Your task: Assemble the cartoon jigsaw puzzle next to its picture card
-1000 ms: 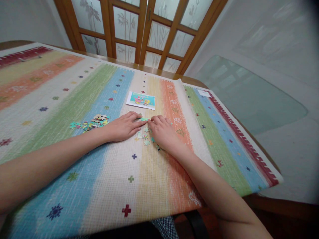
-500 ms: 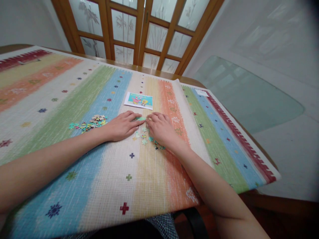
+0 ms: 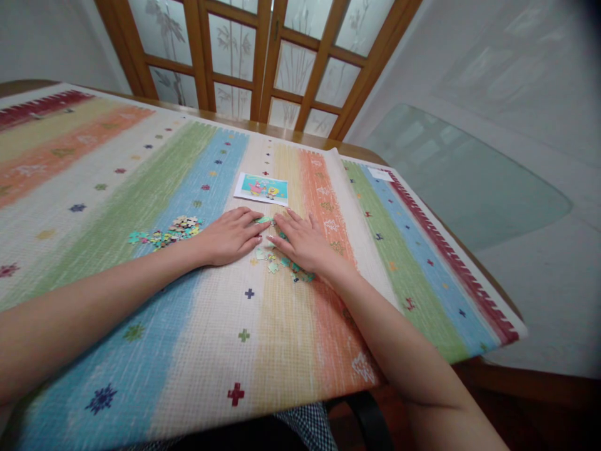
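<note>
Small green jigsaw puzzle pieces (image 3: 265, 220) lie on the striped cloth, partly covered by fingertips. My left hand (image 3: 232, 238) rests palm down from the left, its fingers closed on these pieces and holding them against the table. From the right, my right hand (image 3: 300, 238) reaches in with its fingers spread and thumb apart, fingertips at the pieces' right edge. Loose jigsaw pieces (image 3: 273, 267) lie under and in front of the right hand, which hides some of them. Just beyond both hands sits a picture card (image 3: 263, 189) with two cartoon figures on turquoise.
A heap of mixed jigsaw pieces (image 3: 181, 230) lies left of my left hand, partly behind the forearm. The striped tablecloth (image 3: 211, 351) covers the table. A white paper (image 3: 380, 175) lies near the far right edge. Wooden glazed doors (image 3: 263, 62) stand behind the table.
My right hand has opened out, its thumb moving left and away from the fingers. The left hand has hardly moved and stays at the green pieces.
</note>
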Demonstrator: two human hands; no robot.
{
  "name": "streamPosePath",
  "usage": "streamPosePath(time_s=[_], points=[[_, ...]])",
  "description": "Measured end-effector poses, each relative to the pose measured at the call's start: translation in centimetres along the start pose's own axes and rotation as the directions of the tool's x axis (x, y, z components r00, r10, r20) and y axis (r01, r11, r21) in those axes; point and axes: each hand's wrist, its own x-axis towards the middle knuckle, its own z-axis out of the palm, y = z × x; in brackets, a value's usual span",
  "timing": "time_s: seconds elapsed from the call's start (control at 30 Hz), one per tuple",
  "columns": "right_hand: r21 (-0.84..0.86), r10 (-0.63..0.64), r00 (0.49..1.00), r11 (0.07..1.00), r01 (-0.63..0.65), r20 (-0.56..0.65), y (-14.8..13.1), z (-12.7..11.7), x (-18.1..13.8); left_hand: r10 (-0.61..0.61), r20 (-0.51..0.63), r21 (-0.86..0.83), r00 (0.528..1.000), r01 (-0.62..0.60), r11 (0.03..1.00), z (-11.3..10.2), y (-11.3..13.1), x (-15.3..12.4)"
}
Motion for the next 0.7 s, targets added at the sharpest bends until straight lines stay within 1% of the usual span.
streamPosePath(time_s=[0.07, 0.1, 0.13, 0.2, 0.23, 0.3, 0.37, 0.4, 0.47, 0.6, 0.7], points=[[0.009, 0.037, 0.996, 0.999, -0.037, -0.079, 1.7, -1.4, 0.0, 0.000, 0.001, -0.003, 1.000, 0.000, 1.000, 0.0, 0.0, 0.0], [0.018, 0.086, 0.989, 0.996, -0.085, -0.121, 2.7, -2.1, -0.1, 0.002, 0.003, -0.002, 1.000, -0.002, 1.000, 0.0, 0.0, 0.0], [0.037, 0.138, 0.982, 0.990, -0.135, -0.130, 3.8, -2.8, -0.4, 0.002, 0.006, 0.000, 1.000, -0.002, 1.000, 0.1, -0.1, 0.0], [0.073, 0.224, 0.970, 0.973, -0.218, -0.096, 5.9, -4.0, -0.9, 0.003, 0.011, 0.002, 1.000, -0.003, 1.000, 0.1, -0.1, 0.0], [0.084, 0.253, 0.966, 0.965, -0.248, -0.050, 6.8, -4.3, -1.2, 0.004, 0.013, 0.000, 1.000, -0.004, 1.000, 0.2, -0.2, 0.0], [0.125, 0.261, 0.963, 0.955, -0.268, 0.067, 8.1, -4.8, -1.7, 0.004, 0.010, -0.006, 1.000, -0.004, 1.000, 0.3, -0.3, 0.0], [0.172, 0.247, 0.960, 0.948, -0.267, 0.128, 8.8, -4.8, -1.9, 0.001, 0.004, -0.010, 1.000, -0.001, 1.000, 0.4, -0.3, 0.0], [0.184, 0.238, 0.962, 0.948, -0.259, 0.132, 8.9, -4.7, -1.9, -0.001, 0.003, -0.012, 1.000, 0.001, 1.000, 0.4, -0.4, 0.0], [0.170, 0.204, 0.974, 0.961, -0.219, 0.100, 8.8, -4.5, -1.8, -0.004, 0.003, -0.016, 1.000, 0.004, 1.000, 0.4, -0.3, -0.1], [0.061, 0.105, 0.994, 0.993, -0.105, 0.002, 8.3, -4.0, -1.6, 0.002, -0.009, -0.033, 1.000, -0.002, 0.999, 0.2, -0.2, -0.2], [-0.035, 0.098, 0.994, 0.994, -0.100, -0.051, 8.3, -3.7, -1.8, 0.009, -0.023, -0.048, 1.000, -0.010, 0.999, 0.0, -0.2, -0.2]])
